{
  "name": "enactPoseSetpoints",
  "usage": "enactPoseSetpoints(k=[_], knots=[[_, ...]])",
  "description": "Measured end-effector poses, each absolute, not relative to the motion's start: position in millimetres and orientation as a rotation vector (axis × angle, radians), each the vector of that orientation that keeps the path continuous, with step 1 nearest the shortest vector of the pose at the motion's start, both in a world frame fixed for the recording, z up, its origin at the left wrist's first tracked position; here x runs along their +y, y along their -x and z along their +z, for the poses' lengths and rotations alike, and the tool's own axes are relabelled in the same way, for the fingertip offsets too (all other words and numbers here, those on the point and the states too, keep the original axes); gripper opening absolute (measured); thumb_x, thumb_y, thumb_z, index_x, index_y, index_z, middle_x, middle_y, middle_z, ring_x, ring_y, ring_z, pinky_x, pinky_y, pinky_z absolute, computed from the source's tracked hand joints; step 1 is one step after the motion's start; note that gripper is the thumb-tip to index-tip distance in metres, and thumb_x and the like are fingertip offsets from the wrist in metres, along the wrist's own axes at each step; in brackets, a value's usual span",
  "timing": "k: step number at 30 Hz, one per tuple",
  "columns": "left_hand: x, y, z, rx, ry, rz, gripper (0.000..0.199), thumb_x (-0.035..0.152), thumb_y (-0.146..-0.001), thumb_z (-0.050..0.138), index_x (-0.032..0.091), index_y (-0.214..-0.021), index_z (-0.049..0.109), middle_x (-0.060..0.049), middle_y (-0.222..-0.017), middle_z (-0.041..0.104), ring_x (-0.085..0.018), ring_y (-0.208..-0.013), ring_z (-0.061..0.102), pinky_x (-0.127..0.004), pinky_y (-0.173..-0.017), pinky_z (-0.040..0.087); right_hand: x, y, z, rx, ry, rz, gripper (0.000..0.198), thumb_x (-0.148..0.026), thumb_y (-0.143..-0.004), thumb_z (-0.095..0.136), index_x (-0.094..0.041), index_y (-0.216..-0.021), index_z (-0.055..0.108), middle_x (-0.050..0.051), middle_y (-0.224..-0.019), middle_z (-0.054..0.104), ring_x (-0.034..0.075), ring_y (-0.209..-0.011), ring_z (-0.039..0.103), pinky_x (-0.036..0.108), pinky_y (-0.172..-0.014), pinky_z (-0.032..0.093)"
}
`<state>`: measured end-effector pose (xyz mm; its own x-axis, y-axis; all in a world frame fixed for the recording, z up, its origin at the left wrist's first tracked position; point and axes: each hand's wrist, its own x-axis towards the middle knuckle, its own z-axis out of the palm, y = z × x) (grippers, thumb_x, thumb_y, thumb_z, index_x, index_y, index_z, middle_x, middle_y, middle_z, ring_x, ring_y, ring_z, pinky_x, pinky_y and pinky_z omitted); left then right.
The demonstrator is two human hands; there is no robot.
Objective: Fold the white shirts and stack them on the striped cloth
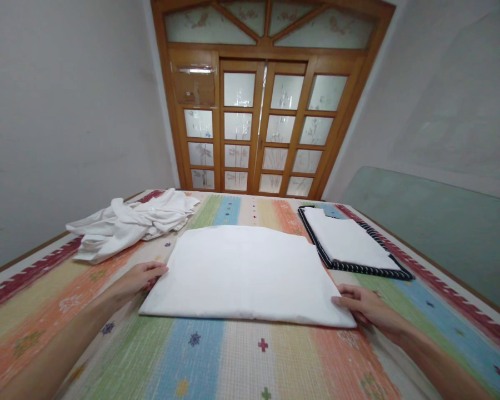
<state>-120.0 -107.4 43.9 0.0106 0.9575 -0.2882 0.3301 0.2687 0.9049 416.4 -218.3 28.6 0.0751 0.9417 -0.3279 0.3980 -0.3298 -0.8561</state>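
A white folded cloth, perhaps a shirt (245, 275), lies flat in front of me on a striped bedspread (195, 366). Its near edge is straight, and the far edge bulges in a curve. My left hand (144, 276) is closed at its left side, the fingertips on the edge and partly hidden. At the right side, my right hand (364, 305) pinches the edge, thumb on top and the other fingers mostly out of sight beneath.
At the far left lies a crumpled heap of white cloth (137, 222). To the far right is a folded pile, a white garment (350, 239) on top of black-and-white striped cloth (375, 270). A pale green headboard-like panel (433, 233) runs along the right. Wooden glazed doors (260, 128) stand beyond.
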Motion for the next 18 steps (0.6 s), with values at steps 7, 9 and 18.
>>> enactPoseSetpoints(k=[7,9,18], knots=[[-107.3,118.0,50.0,1.482,-1.184,0.75,0.062,0.063,-0.041,0.08,0.017,-0.074,0.053,0.01,-0.05,0.039,-0.005,-0.045,0.03,-0.019,-0.045,0.019,-221.3,-412.5,30.1,-1.317,1.803,1.226,0.056,-0.07,-0.057,0.07,-0.02,-0.076,0.053,-0.011,-0.045,0.034,0.004,-0.039,0.021,0.022,-0.041,0.008],[-106.7,120.7,49.4,1.487,-1.215,0.707,0.065,0.069,-0.043,0.076,0.018,-0.076,0.052,0.012,-0.047,0.035,-0.005,-0.043,0.026,-0.019,-0.045,0.016,-221.7,-413.7,27.9,-1.32,1.807,1.224,0.056,-0.071,-0.058,0.068,-0.02,-0.075,0.053,-0.011,-0.043,0.031,0.005,-0.039,0.02,0.023,-0.042,0.007],[-116.8,131.9,57.2,1.562,-1.565,0.351,0.064,0.083,-0.055,0.06,0.02,-0.063,0.05,0.009,-0.032,0.034,-0.007,-0.033,0.02,-0.024,-0.042,0.008,-220.3,-425.2,16.9,-1.426,1.907,1.159,0.064,-0.083,-0.059,0.057,-0.021,-0.055,0.041,-0.009,-0.042,0.026,0.005,-0.04,0.019,0.024,-0.043,0.01]])
